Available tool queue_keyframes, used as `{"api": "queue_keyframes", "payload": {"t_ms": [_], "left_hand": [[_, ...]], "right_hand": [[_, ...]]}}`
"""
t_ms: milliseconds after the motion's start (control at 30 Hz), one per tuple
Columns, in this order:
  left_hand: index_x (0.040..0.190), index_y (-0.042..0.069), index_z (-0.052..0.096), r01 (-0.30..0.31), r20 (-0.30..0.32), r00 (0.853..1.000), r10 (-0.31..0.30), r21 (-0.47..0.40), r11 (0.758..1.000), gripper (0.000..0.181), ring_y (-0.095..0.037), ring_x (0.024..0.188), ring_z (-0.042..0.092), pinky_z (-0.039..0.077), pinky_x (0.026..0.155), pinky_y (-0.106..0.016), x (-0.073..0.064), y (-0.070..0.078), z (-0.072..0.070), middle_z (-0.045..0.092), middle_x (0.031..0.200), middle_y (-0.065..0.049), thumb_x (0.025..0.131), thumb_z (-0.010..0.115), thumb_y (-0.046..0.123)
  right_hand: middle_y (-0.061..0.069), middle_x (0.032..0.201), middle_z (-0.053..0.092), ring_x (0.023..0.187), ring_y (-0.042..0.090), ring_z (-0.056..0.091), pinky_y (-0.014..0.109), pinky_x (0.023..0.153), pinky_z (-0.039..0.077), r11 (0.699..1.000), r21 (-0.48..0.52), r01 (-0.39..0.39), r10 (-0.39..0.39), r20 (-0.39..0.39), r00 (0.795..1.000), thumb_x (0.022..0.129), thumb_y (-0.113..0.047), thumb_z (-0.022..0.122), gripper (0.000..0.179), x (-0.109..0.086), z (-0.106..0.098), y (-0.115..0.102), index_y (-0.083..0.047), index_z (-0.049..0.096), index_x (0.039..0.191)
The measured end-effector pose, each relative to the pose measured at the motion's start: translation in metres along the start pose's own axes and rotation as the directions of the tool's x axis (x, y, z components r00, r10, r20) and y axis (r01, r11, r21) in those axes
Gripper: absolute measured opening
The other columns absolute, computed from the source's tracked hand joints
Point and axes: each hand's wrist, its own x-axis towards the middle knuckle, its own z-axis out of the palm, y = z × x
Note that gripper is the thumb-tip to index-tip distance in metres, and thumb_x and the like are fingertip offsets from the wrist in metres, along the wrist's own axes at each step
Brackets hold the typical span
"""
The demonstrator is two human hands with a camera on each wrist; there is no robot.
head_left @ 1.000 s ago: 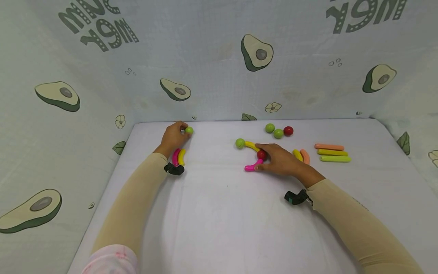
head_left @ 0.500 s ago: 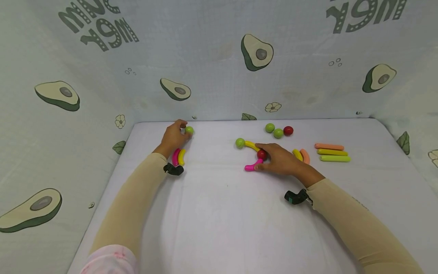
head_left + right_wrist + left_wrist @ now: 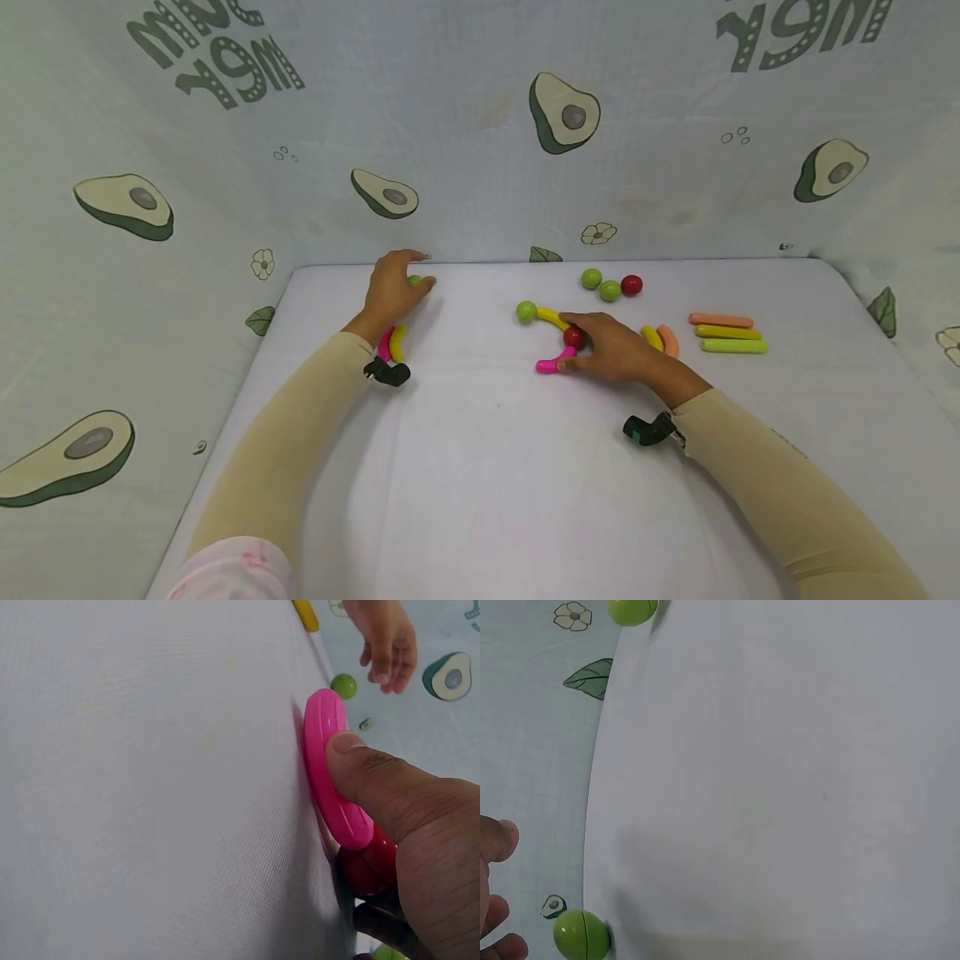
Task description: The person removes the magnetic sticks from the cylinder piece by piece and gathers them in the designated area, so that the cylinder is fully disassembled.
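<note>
My left hand [image 3: 393, 287], fingers and thumb spread, is over a green ball [image 3: 415, 281] at the table's back left. In the left wrist view a gap separates its fingertips [image 3: 502, 838] from that ball [image 3: 583, 935]. My right hand [image 3: 611, 350] holds a pink curved toy stick [image 3: 551, 365], the thumb pressed along it in the right wrist view [image 3: 337, 769]. A red ball [image 3: 574, 337] sits between that stick and a yellow curved stick [image 3: 552, 317], whose other end meets a green ball [image 3: 527, 312]. My right fingers partly hide the yellow stick's near end.
Beside the left wrist lie magenta [image 3: 386, 343] and yellow [image 3: 397, 343] curved sticks. Two green balls and a red ball [image 3: 632, 285] sit at the back. Right of my right hand are yellow and orange curved sticks [image 3: 669, 342] and three straight sticks [image 3: 727, 333].
My left hand has let go of the green ball, spread its fingers and risen slightly. The ball stays at the back left. The right hand keeps its place.
</note>
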Motion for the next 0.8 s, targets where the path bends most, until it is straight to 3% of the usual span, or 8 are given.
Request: {"api": "queue_keyframes", "payload": {"t_ms": [333, 567, 800], "left_hand": [[0.136, 0.007, 0.062, -0.131, 0.076, 0.988, 0.133, -0.026, 0.991, 0.043, -0.029, 0.136, 0.048, 0.035, 0.115, -0.042, -0.008, 0.026, 0.020, 0.062, 0.139, -0.009, 0.099, 0.070, 0.029], [0.137, 0.010, 0.062, -0.153, 0.151, 0.976, 0.158, -0.040, 0.987, 0.043, -0.024, 0.135, 0.049, 0.036, 0.114, -0.038, -0.017, 0.044, 0.032, 0.063, 0.137, -0.004, 0.099, 0.070, 0.030], [0.138, 0.010, 0.062, -0.162, 0.207, 0.964, 0.169, -0.050, 0.985, 0.044, -0.023, 0.133, 0.051, 0.037, 0.113, -0.037, -0.024, 0.053, 0.043, 0.064, 0.136, -0.002, 0.100, 0.069, 0.032]], "right_hand": [[0.020, 0.153, 0.044, 0.142, 0.041, 0.037, 0.061, 0.112, 0.034, 1.000, 0.014, 0.010, -0.010, -0.002, 1.000, 0.086, -0.048, 0.082, 0.092, 0.000, 0.000, 0.001, -0.011, 0.039, 0.158], [0.020, 0.153, 0.045, 0.142, 0.040, 0.037, 0.061, 0.113, 0.033, 1.000, 0.012, 0.017, -0.016, -0.004, 1.000, 0.086, -0.046, 0.082, 0.091, 0.000, 0.000, 0.001, -0.009, 0.039, 0.158], [0.020, 0.153, 0.044, 0.142, 0.041, 0.037, 0.061, 0.112, 0.034, 1.000, 0.011, 0.010, -0.010, -0.004, 1.000, 0.086, -0.047, 0.082, 0.091, 0.000, 0.000, 0.001, -0.010, 0.039, 0.158]]}}
